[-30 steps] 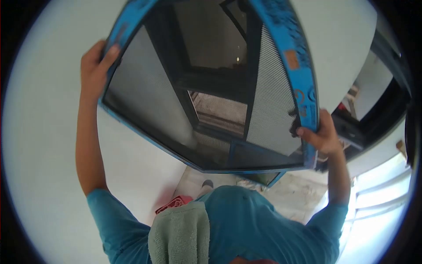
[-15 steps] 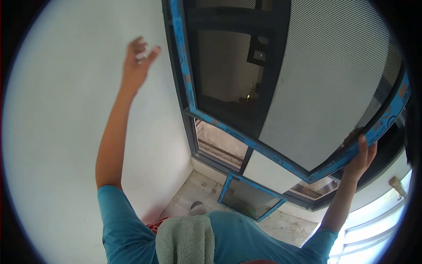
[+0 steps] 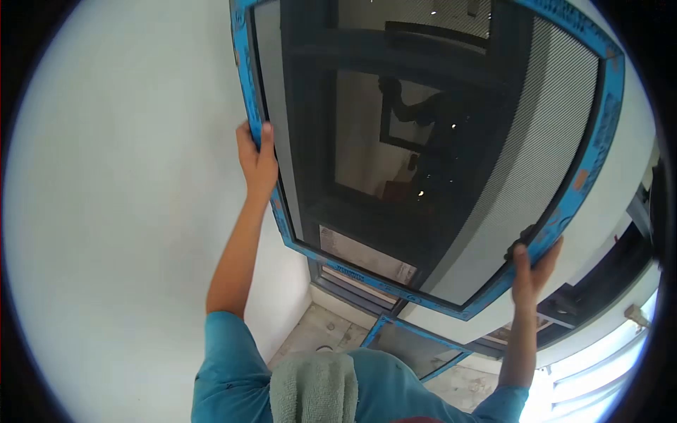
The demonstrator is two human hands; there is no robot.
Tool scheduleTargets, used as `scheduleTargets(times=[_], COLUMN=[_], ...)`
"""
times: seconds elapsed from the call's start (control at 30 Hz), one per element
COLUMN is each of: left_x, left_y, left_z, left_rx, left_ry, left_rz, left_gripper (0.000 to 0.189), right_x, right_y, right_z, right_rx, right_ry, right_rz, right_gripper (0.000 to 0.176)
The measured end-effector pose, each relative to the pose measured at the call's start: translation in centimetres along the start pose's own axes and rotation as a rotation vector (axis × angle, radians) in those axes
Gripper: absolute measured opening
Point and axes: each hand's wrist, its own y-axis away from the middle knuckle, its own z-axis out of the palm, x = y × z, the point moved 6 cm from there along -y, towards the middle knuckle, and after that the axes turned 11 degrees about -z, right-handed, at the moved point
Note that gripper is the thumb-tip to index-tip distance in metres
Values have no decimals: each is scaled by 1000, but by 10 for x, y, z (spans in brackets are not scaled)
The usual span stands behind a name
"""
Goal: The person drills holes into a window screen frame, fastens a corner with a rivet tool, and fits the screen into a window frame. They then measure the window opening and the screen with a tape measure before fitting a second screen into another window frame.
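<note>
So the screen panel (image 3: pixel 557 99) is up in front of the person, a dark see-through mesh in a frame covered with blue tape, held at a tilt between both hands. Its top edge runs out of view, so I can't tell you how tall it really is. Left hand (image 3: pixel 258 161) is gripping the left side of the frame, thumb on the near face and the other fingers wrapped behind, mostly hidden by the frame. Right hand (image 3: pixel 532 273) has the lower right side, fingers closed on it too, thumb at the inner edge next to a dark lump I can't make out. Through the mesh you get a big dark window (image 3: pixel 381 151), with a murky arm-and-body silhouette in the glass, probably a reflection, plus a few bright dots. Below the held panel, a smaller blue-edged panel (image 3: pixel 416 345) sits low by the window wall, its bottom left part cut off by the teal shirt (image 3: pixel 395 384). A pale green towel (image 3: pixel 314 388) hangs at the person's chest, running out of the bottom of the view. Plain white wall (image 3: pixel 141 183) on the left, and the bright stuff at lower right is too blown out to read.
</note>
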Motion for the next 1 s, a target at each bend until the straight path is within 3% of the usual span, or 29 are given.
scheduleTargets(times=[0.2, 0.27, 0.4, 0.63, 0.83, 0.93, 1.0], left_x=[-105, -90, -121, -162, -174, -179, -182], left_y=[-6, -5, -8, -13, -18, -17, -17], left_z=[-1, -5, 4, 7, 24, 30, 28], left_rx=[95, 129, -20, -52, -76, -33, -34], left_ry=[-55, -180, -179, -241, -172, -172, -187], left_rz=[43, 151, -32, -6, 0, 49, 53], left_gripper=[47, 49, 55, 56, 53, 54, 52], right_x=[37, 28, 50, 87, 110, 122, 128], right_y=[23, 30, 42, 67, 69, 71, 72], right_z=[93, 95, 120, 155, 166, 163, 161], right_rx=[97, 92, 47, -88, -45, -53, -34], right_ry=[267, 359, 388, 686, 826, 901, 924], right_rz=[-253, -203, 15, 24, 59, -108, -74], right_gripper=[66, 65, 61, 69, 70, 70, 70])
